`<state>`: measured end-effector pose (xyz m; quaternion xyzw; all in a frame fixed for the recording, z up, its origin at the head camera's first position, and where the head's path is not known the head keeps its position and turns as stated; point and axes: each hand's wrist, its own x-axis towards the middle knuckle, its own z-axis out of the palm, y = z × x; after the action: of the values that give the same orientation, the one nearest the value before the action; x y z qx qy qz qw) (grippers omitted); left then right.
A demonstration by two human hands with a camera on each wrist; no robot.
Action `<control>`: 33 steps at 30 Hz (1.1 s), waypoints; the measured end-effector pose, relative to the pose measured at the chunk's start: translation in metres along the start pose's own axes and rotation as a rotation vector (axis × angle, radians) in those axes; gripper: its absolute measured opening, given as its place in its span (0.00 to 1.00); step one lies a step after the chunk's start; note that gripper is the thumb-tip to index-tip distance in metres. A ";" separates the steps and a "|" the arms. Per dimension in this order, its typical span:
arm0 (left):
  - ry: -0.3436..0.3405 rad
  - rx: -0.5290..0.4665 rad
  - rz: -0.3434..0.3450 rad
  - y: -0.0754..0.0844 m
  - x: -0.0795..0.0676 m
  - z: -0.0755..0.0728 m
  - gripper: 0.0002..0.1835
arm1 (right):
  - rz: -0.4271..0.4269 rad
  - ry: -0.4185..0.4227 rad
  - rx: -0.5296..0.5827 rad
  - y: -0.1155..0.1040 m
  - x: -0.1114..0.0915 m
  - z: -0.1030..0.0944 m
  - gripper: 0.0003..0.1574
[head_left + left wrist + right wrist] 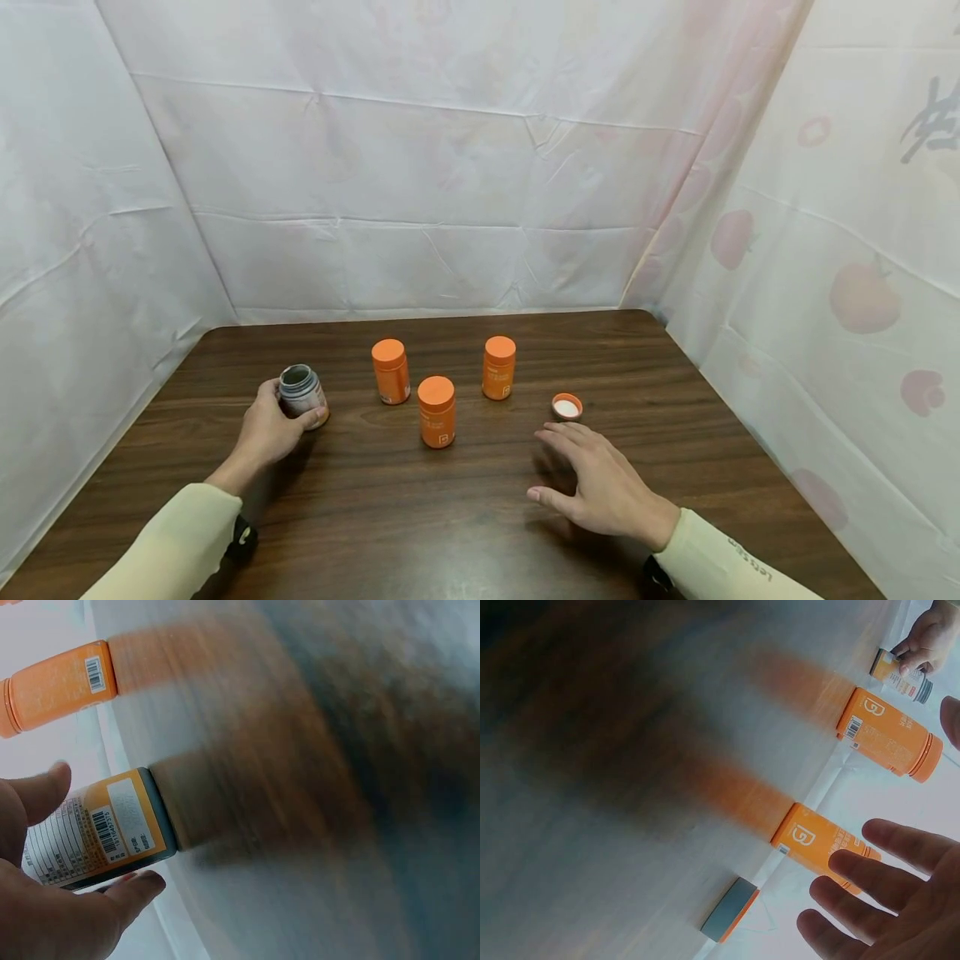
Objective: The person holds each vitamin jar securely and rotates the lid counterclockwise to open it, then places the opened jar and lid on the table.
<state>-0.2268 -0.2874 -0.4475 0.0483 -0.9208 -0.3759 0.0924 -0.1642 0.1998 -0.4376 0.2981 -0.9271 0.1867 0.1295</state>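
Toward the table's left side stands a grey bottle without a lid, its dark mouth facing up. My left hand grips it, thumb across the front and fingers round the far side. In the left wrist view the bottle's label shows a barcode and printed lines. My right hand is held with fingers spread, nothing in it. Just beyond its fingertips lies a small round lid, white inside with an orange rim; the right wrist view shows its grey side.
Three orange bottles with orange lids stand upright between the hands: one at the left, one nearer the middle, one at the right. The brown wooden table meets white curtains at the back and sides.
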 end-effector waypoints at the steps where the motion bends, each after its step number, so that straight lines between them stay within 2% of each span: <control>1: 0.006 -0.010 -0.005 0.001 -0.001 0.000 0.51 | 0.002 -0.002 0.001 0.000 0.000 0.000 0.48; 9: 0.125 -0.072 -0.022 0.010 -0.005 -0.001 0.59 | 0.012 -0.007 0.002 -0.001 0.000 0.000 0.48; 13: 0.167 -0.078 0.005 0.016 -0.008 -0.003 0.59 | 0.017 -0.014 -0.004 -0.001 0.000 0.001 0.48; 21: 0.274 -0.067 0.161 0.033 -0.017 -0.007 0.54 | 0.005 -0.005 -0.008 -0.001 0.000 -0.001 0.49; 28: 0.376 -0.050 0.321 0.049 -0.024 0.000 0.51 | 0.019 -0.014 -0.013 0.000 0.000 -0.002 0.49; 33: 0.388 -0.055 0.412 0.057 -0.026 0.006 0.50 | 0.019 -0.012 -0.023 0.001 0.000 -0.002 0.49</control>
<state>-0.2035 -0.2385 -0.4151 -0.0713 -0.8656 -0.3580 0.3429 -0.1646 0.2010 -0.4355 0.2889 -0.9328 0.1753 0.1255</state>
